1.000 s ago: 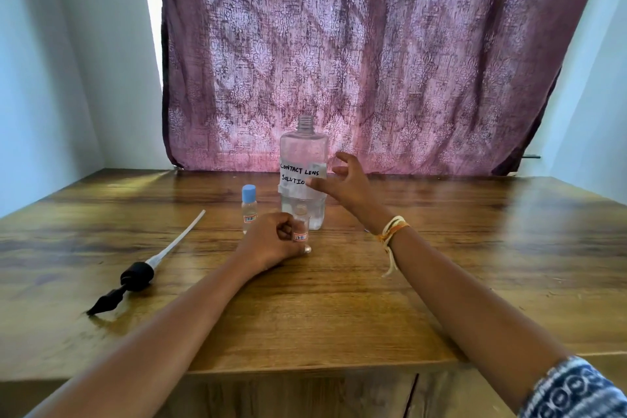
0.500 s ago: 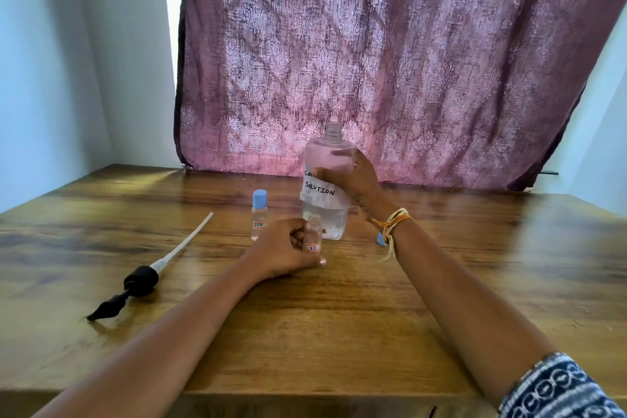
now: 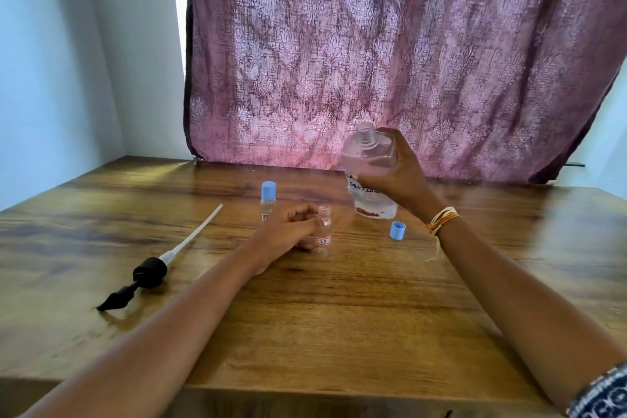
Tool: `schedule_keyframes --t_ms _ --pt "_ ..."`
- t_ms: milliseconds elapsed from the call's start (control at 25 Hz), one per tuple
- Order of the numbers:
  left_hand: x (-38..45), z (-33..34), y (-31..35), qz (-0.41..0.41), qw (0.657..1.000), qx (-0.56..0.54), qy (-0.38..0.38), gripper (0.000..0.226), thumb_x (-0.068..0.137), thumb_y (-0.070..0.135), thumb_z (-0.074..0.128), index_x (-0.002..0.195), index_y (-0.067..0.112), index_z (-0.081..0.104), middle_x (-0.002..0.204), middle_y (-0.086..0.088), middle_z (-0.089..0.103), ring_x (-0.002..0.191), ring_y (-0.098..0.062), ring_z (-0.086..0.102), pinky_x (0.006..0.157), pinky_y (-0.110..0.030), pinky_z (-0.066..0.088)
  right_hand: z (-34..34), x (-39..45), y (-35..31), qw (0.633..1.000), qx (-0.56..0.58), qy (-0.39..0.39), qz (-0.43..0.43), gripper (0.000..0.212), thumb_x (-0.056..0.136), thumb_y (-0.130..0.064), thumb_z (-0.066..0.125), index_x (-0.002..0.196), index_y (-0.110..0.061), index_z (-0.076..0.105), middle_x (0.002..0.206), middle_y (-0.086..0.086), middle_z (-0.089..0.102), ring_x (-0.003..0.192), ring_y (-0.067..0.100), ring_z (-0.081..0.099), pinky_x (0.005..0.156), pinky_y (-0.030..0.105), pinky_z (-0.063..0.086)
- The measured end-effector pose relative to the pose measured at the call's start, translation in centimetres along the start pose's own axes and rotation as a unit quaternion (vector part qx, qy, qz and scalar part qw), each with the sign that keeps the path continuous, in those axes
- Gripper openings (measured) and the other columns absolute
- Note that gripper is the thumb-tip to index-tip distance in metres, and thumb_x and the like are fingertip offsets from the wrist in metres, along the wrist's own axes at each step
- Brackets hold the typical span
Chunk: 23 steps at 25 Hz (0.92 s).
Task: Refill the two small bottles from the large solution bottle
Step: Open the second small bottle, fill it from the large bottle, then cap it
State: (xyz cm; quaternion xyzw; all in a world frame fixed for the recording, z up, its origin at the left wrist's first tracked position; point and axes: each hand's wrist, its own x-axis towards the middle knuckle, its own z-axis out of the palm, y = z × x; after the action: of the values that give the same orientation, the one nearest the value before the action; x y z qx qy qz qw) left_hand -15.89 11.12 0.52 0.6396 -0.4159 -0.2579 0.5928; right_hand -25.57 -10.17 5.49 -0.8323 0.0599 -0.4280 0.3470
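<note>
Large solution bottle (image 3: 369, 173): handwritten label half covered by the right hand (image 3: 400, 176); only "SOLUTION" and the start of the line above it readable.

Capped small bottle (image 3: 268, 200), left of the large bottle: lower body and label hidden behind the left hand (image 3: 288, 231).

Open small bottle (image 3: 323, 231): left side covered by the left hand's fingers (image 3: 305, 214); outline blurred.

Right sleeve (image 3: 600, 394): cut off by the frame's corner.

Table (image 3: 339, 316): near corners cut off by the frame.

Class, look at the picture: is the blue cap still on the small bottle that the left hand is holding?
No: the small bottle in the left hand has a bare neck, and a loose blue cap lies on the table.
</note>
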Motion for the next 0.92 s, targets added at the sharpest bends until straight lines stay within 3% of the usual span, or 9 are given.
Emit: schedule_keyframes --t_ms 160,280,600,920 --pt "-0.1 0.2 0.2 0.016 1.000 -0.013 0.017 0.014 0.085 0.012 0.067 0.094 0.022 0.072 0.090 -0.004 0.075 0.086 -0.023 0.067 0.068 -0.026 0.058 -0.7 -1.1 0.1 0.996 -0.078 -0.012 -0.050 0.076 0.057 -0.024 0.088 0.122 -0.026 0.049 0.113 -0.004 0.065 0.097 0.019 0.065 0.079 0.030 0.054" --pt "0.1 0.1 -0.2 0.020 0.999 -0.004 0.030 0.014 0.083 0.012 0.070 0.094 0.021 0.072 0.092 -0.006 0.076 0.089 -0.023 0.069 0.073 -0.031 0.058 -0.5 -1.6 0.5 0.985 -0.136 -0.045 -0.091 0.075 0.057 -0.020 0.087 0.124 -0.023 0.052 0.110 -0.005 0.066 0.093 0.014 0.063 0.077 0.030 0.054" --pt "-0.3 0.1 -0.1 0.029 0.999 0.008 0.036 0.021 0.086 0.009 0.067 0.103 0.020 0.070 0.100 -0.010 0.074 0.094 -0.019 0.071 0.076 -0.032 0.059 0.0 -2.1 1.3 0.968 -0.204 -0.072 -0.128 0.075 0.055 -0.034 0.075 0.124 -0.034 0.047 0.115 0.001 0.065 0.101 0.025 0.062 0.086 0.047 0.052" --pt "-0.3 0.1 -0.2 0.045 0.998 0.032 0.041 0.023 0.089 0.015 0.063 0.111 0.012 0.068 0.103 -0.016 0.073 0.093 -0.022 0.070 0.081 -0.037 0.059 0.2 -2.0 0.8 0.944 -0.256 -0.089 -0.186 0.069 0.059 -0.040 0.070 0.124 -0.030 0.049 0.109 0.004 0.065 0.095 0.027 0.061 0.080 0.048 0.051"
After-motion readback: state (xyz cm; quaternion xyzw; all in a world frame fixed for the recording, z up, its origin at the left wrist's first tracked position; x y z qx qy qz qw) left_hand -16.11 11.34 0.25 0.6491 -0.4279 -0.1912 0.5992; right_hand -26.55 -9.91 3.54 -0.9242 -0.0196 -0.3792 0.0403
